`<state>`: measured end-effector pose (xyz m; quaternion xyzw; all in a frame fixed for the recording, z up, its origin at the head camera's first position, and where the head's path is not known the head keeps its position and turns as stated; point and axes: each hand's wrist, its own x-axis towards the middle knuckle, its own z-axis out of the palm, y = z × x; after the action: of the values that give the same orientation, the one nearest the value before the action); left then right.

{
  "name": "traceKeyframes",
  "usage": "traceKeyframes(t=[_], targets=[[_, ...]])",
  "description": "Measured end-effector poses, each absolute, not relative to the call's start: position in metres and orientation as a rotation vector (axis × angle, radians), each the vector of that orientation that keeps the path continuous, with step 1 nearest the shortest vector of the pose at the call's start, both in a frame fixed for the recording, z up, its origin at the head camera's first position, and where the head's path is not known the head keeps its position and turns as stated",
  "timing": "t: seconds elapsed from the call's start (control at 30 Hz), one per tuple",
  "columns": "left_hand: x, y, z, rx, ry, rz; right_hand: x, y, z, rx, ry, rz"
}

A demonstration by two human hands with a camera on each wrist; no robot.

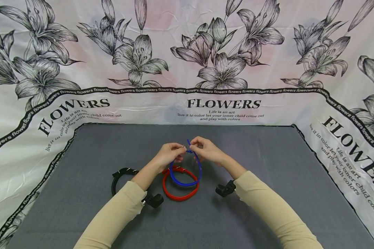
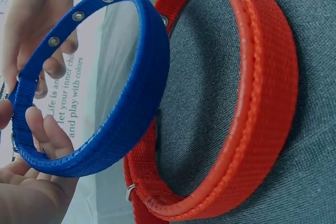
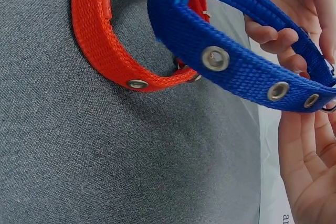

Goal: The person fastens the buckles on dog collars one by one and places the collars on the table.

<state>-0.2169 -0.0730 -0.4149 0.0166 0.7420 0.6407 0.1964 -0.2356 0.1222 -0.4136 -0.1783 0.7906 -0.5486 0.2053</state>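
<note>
Left hand [image 1: 169, 154]: fingers pinch the buckle end of the blue collar [image 1: 187, 173], raised off the surface.
Right hand [image 1: 205, 149]: fingers pinch the free strap end of the same collar; strap tip sticks up between the two hands.
Blue collar: woven nylon, curved into a loop, metal eyelets visible in the right wrist view [image 3: 215, 57]. Its lower arc hangs over the red collar [image 1: 177, 188]; cannot tell if they touch.
Red collar: lies flat on the grey surface [image 1: 268, 207] as a closed ring, just in front of the hands.
Black collar [image 1: 119, 176]: on the surface beside the left forearm, partly hidden by the sleeve.
Progress (judgement): strap ends meet at the buckle, so fastening looks under way but not finished. Red collar appears already buckled; black collar appears untouched.
Backdrop: floral cloth [image 1: 224, 103] printed "FLOWERS".
</note>
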Motion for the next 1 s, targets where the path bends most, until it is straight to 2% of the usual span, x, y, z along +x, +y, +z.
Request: traceKeyframes(t=[0.27, 0.43, 0.53, 0.77, 1.0], targets=[[-0.202, -0.071, -0.388, 0.033, 2.121, 1.789, -0.236, 0.121, -0.412, -0.488, 2.196, -1.49], [-0.198, -0.071, -0.383, 0.045, 2.15, 1.771, -0.236, 0.121, -0.409, -0.49, 2.183, -1.443], [-0.199, -0.07, -0.384, 0.037, 2.161, 1.744, -0.234, 0.121, -0.404, -0.488, 2.178, -1.401], [-0.216, -0.069, -0.415, 0.05, 2.186, 1.738, -0.235, 0.121, -0.403, -0.493, 2.177, -1.339], [-0.216, -0.07, -0.414, 0.074, 2.202, 1.722, -0.236, 0.121, -0.407, -0.487, 2.21, -1.339]])
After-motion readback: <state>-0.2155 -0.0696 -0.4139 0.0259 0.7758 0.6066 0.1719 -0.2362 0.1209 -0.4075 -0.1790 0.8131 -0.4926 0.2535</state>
